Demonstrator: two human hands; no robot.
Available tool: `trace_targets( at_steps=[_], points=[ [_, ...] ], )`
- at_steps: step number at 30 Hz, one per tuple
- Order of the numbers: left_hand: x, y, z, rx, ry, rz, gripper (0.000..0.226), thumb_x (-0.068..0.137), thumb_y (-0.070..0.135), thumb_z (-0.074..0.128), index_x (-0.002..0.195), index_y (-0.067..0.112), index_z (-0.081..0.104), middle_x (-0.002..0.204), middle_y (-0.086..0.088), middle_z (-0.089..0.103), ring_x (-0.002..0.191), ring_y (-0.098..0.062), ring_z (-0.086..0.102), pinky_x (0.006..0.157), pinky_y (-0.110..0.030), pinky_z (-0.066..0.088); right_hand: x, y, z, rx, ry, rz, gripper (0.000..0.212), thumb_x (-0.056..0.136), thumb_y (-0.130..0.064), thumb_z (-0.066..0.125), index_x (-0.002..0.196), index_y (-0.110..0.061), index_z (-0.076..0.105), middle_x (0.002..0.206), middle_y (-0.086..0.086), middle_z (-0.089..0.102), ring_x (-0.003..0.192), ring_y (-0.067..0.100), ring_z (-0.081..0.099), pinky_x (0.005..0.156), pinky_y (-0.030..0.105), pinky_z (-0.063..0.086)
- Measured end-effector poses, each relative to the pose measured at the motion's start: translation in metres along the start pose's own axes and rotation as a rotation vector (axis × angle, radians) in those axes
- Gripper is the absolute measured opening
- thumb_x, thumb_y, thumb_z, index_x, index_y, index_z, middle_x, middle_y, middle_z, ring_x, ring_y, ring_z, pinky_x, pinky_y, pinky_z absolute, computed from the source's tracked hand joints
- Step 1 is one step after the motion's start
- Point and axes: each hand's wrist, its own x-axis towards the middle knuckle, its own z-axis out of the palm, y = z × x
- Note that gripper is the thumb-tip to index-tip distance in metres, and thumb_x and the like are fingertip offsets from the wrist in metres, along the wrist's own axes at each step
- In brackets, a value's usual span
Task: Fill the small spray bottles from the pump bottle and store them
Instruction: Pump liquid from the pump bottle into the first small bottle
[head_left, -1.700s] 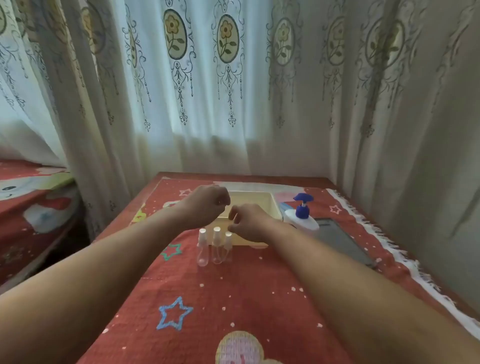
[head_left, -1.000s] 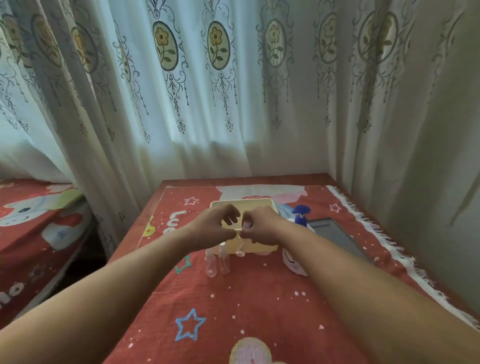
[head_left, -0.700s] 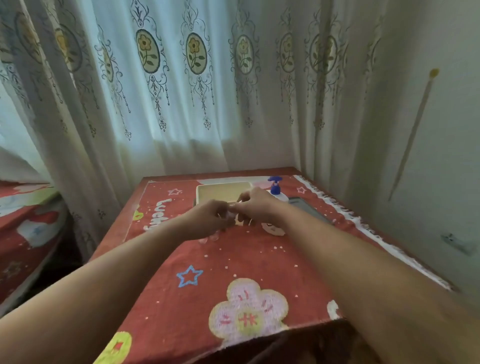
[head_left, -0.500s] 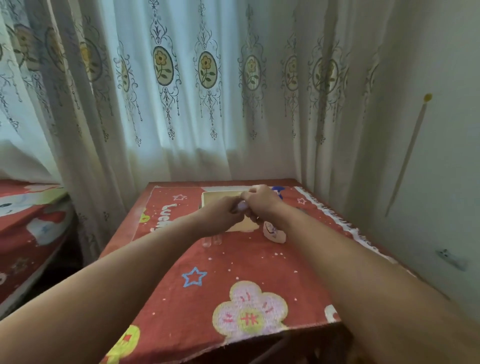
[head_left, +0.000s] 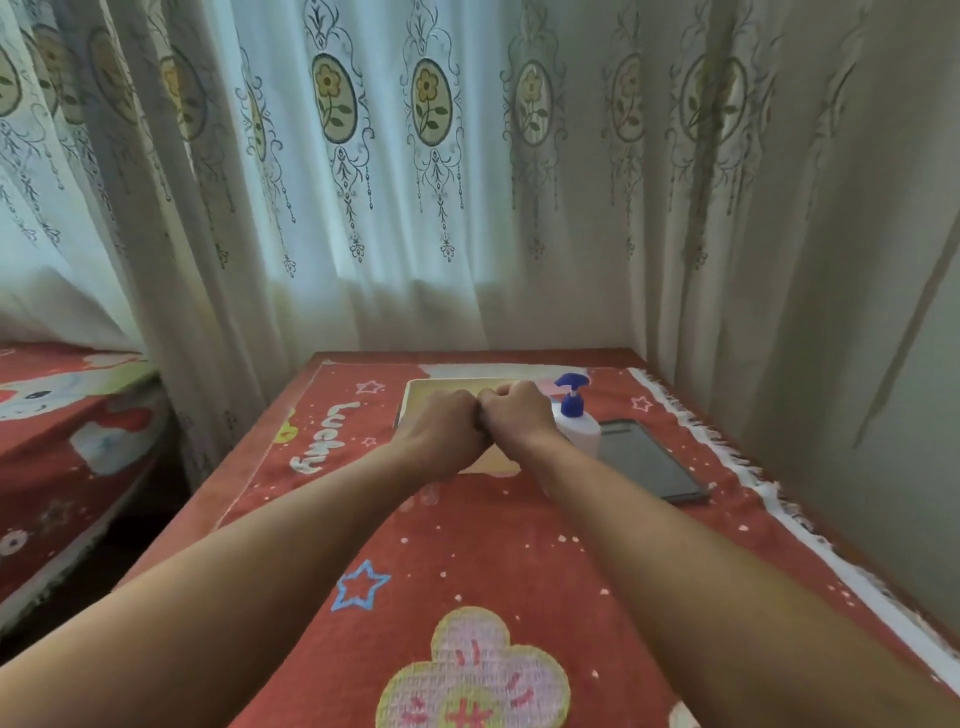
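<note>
Pump bottle (head_left: 579, 435): white body w/ blue pump head, upright, long axis vertical, in the far-right part of the tabletop (head_left: 213, 493), closer to the far edge than the near one; which way the spout points is too blurred to say. Its left side is partly covered by the right hand (head_left: 517, 415). The left hand (head_left: 447, 431) sits just beside the right hand, knuckles touching. Both have fingers curled under, backs up. Can't tell whether they're gripping anything; the inside of the fists is hidden. Both hands block most of a cream tray (head_left: 431, 385) at the far-edge centre. A dark flat slab (head_left: 647, 462), tablet-like, lies just right of the bottle, towards the right edge. A red cloth (head_left: 467, 561) w/ stars and a flower covers the top. A patterned curtain (head_left: 415, 208) hangs behind the far edge. Bed (head_left: 62, 426) off the left edge.
</note>
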Motion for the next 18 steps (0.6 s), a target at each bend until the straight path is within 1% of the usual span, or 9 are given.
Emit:
trace_targets(
  at_steps=[3, 6, 8, 9, 11, 13, 14, 16, 18],
  points=[
    [0.011, 0.001, -0.015, -0.062, -0.033, -0.067, 0.021, 0.084, 0.022, 0.056, 0.066, 0.011, 0.058, 0.071, -0.010, 0.063, 0.070, -0.029, 0.058, 0.060, -0.033, 0.040, 0.006, -0.013, -0.008, -0.013, 0.003, -0.143, 0.034, 0.091, -0.010, 0.049, 0.057, -0.016, 0.046, 0.058, 0.001, 0.050, 0.058, 0.020, 0.044, 0.054, 0.029, 0.032],
    [0.013, -0.003, -0.032, -0.364, -0.082, -0.124, 0.019, 0.083, 0.016, 0.061, 0.066, 0.007, 0.059, 0.064, -0.012, 0.058, 0.060, -0.024, 0.048, 0.056, -0.030, 0.038, 0.004, -0.034, -0.013, -0.045, 0.004, -0.309, 0.040, 0.097, -0.013, 0.049, 0.058, -0.017, 0.040, 0.056, 0.000, 0.046, 0.056, 0.017, 0.041, 0.056, 0.033, 0.031],
    [0.013, -0.005, -0.043, -0.520, -0.070, -0.134, 0.017, 0.083, 0.009, 0.057, 0.067, 0.006, 0.061, 0.053, -0.004, 0.050, 0.048, -0.018, 0.040, 0.047, -0.025, 0.033, 0.006, -0.045, -0.017, -0.057, -0.018, -0.381, 0.039, 0.100, -0.017, 0.050, 0.063, -0.017, 0.040, 0.058, -0.001, 0.044, 0.054, 0.014, 0.040, 0.054, 0.033, 0.031],
    [0.011, -0.006, -0.048, -0.550, -0.060, -0.126, 0.019, 0.084, 0.007, 0.056, 0.065, 0.007, 0.061, 0.047, 0.003, 0.048, 0.044, -0.014, 0.038, 0.045, -0.022, 0.031, 0.008, -0.049, -0.019, -0.060, -0.054, -0.403, 0.033, 0.101, -0.020, 0.051, 0.069, -0.017, 0.044, 0.062, -0.001, 0.048, 0.056, 0.014, 0.044, 0.054, 0.031, 0.034],
    [0.010, -0.013, -0.051, -0.551, -0.033, -0.112, 0.024, 0.084, 0.007, 0.059, 0.061, 0.011, 0.062, 0.045, 0.010, 0.050, 0.045, -0.008, 0.041, 0.048, -0.021, 0.033, 0.012, -0.051, -0.022, -0.012, -0.171, -0.385, 0.013, 0.100, -0.025, 0.057, 0.092, -0.014, 0.054, 0.079, 0.006, 0.059, 0.066, 0.018, 0.056, 0.055, 0.027, 0.042],
    [0.007, -0.021, -0.048, -0.516, -0.033, -0.101, 0.023, 0.082, 0.010, 0.064, 0.060, 0.014, 0.064, 0.053, 0.006, 0.054, 0.052, -0.011, 0.045, 0.055, -0.026, 0.037, 0.012, -0.047, -0.025, 0.042, -0.268, -0.306, 0.022, 0.096, -0.030, 0.062, 0.110, -0.015, 0.055, 0.093, 0.014, 0.063, 0.069, 0.021, 0.060, 0.050, 0.027, 0.042],
    [0.006, -0.023, -0.045, -0.480, -0.040, -0.103, 0.022, 0.081, 0.012, 0.064, 0.060, 0.014, 0.062, 0.055, 0.004, 0.054, 0.053, -0.012, 0.045, 0.054, -0.026, 0.037, 0.011, -0.044, -0.026, 0.022, -0.297, -0.263, 0.027, 0.096, -0.036, 0.062, 0.111, -0.014, 0.056, 0.091, 0.014, 0.063, 0.066, 0.020, 0.059, 0.047, 0.027, 0.040],
    [0.005, -0.023, -0.039, -0.382, -0.050, -0.103, 0.028, 0.082, 0.014, 0.062, 0.056, 0.013, 0.052, 0.054, 0.002, 0.047, 0.050, -0.013, 0.041, 0.047, -0.023, 0.032, 0.009, -0.038, -0.027, -0.072, -0.305, -0.204, 0.034, 0.099, -0.046, 0.055, 0.097, -0.013, 0.060, 0.075, 0.007, 0.062, 0.057, 0.019, 0.053, 0.047, 0.028, 0.038],
    [0.007, -0.026, -0.033, -0.323, -0.051, -0.092, 0.033, 0.084, 0.016, 0.062, 0.054, 0.013, 0.048, 0.052, 0.002, 0.044, 0.049, -0.013, 0.040, 0.041, -0.018, 0.027, 0.010, -0.034, -0.024, -0.092, -0.311, -0.227, 0.030, 0.101, -0.038, 0.054, 0.088, -0.011, 0.059, 0.070, 0.006, 0.058, 0.057, 0.019, 0.051, 0.050, 0.030, 0.039]
  ],
)
